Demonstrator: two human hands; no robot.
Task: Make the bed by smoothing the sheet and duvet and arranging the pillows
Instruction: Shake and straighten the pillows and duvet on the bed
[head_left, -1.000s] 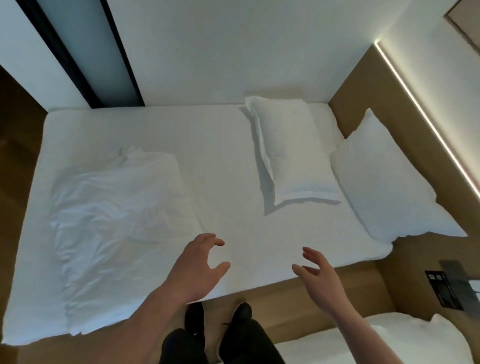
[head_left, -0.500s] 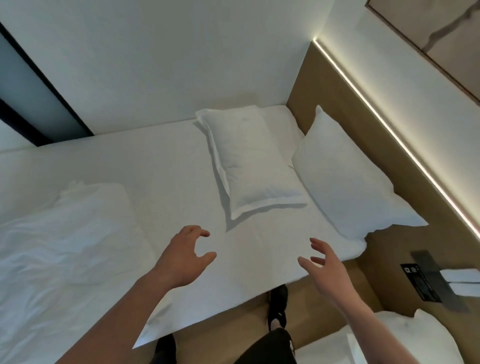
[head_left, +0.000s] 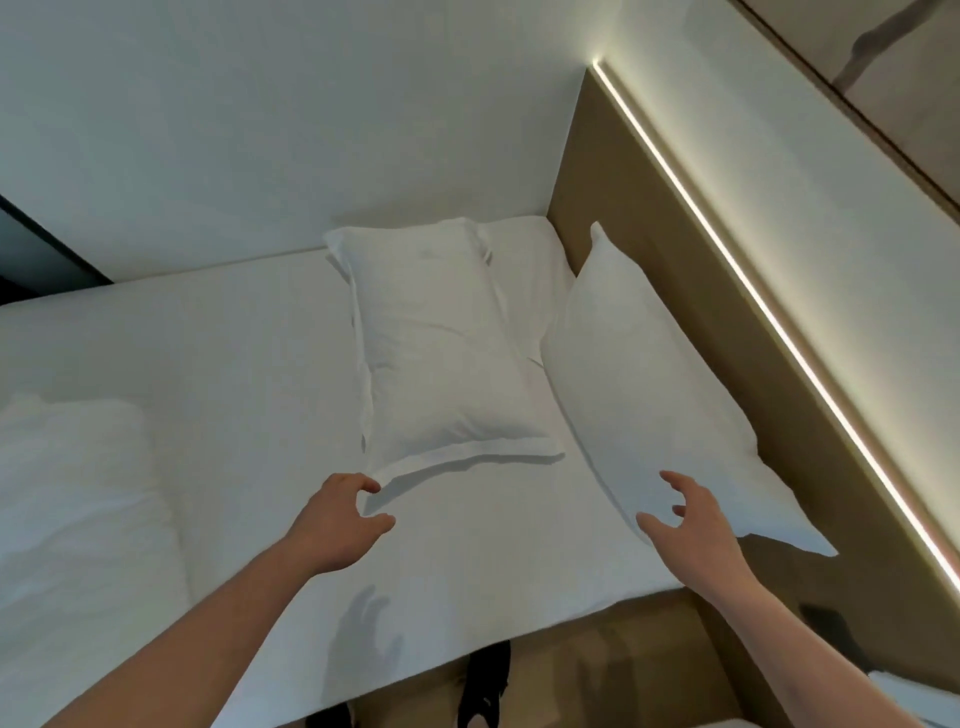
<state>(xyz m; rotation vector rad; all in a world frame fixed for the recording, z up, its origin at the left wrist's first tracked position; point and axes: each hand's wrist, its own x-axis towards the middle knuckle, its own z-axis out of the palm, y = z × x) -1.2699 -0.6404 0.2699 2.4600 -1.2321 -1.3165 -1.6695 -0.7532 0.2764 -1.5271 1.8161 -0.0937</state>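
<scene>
While both hands were open, the left hand (head_left: 337, 522) neared the flanged pillow (head_left: 441, 358) corner, apparently to reposition it. Right hand (head_left: 691, 525) spread at the plain pillow (head_left: 649, 395) leaning on the headboard (head_left: 623, 208).

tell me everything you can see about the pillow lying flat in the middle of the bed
The flat pillow is white, in a soft cloth case with a stitched flanged border, lightly creased. It lies lengthwise on the white sheet, its far end near the wall. Its right side runs close beside the leaning pillow. The left hand reaches its raised near corner, fingers curled at the flange; whether they pinch it is unclear.
</scene>
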